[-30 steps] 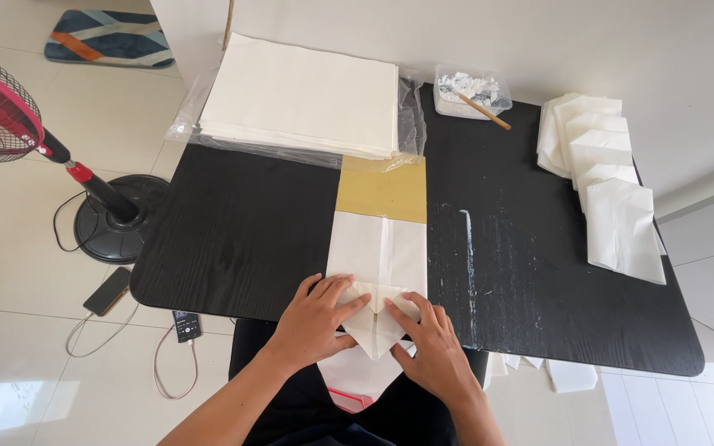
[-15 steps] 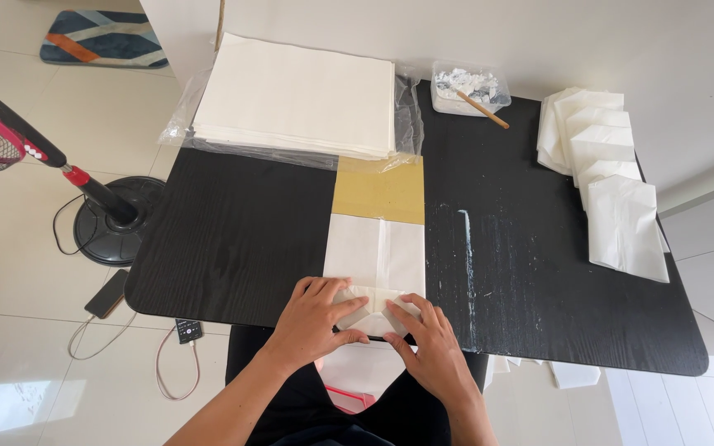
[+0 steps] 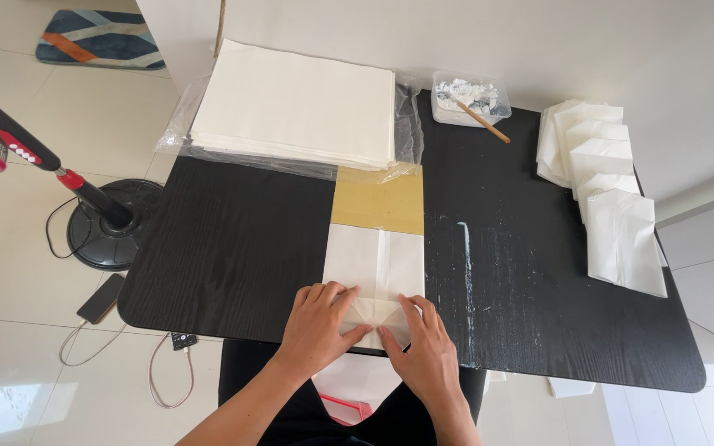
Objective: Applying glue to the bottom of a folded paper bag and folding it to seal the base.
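your left hand (image 3: 317, 320) and right hand (image 3: 421, 345) both lie flat, fingers spread, on the near end of a white paper bag (image 3: 376, 268) that runs down the middle of the black table (image 3: 233, 248). neither hand grips anything; they press down, pinning small folded flaps at the bag's bottom edge, right at the table's near rim. the far end of the bag lies on a yellow-brown sheet (image 3: 378, 201).

to do this fold well, hold the two diagonal flaps so their edges meet on the bag's centre crease, and keep your fingertips close to the fold lines rather than out on the loose paper. press from the centre outward so the creases stay sharp and even on both sides. the bag's end hangs near the table edge, so keep the fold itself over the hard surface.

a stack of white sheets (image 3: 295, 107) in clear plastic lies at the far side, a small tub (image 3: 466, 99) with a stick (image 3: 483, 122) beside it, and finished folded bags (image 3: 609, 190) overlap along the right.
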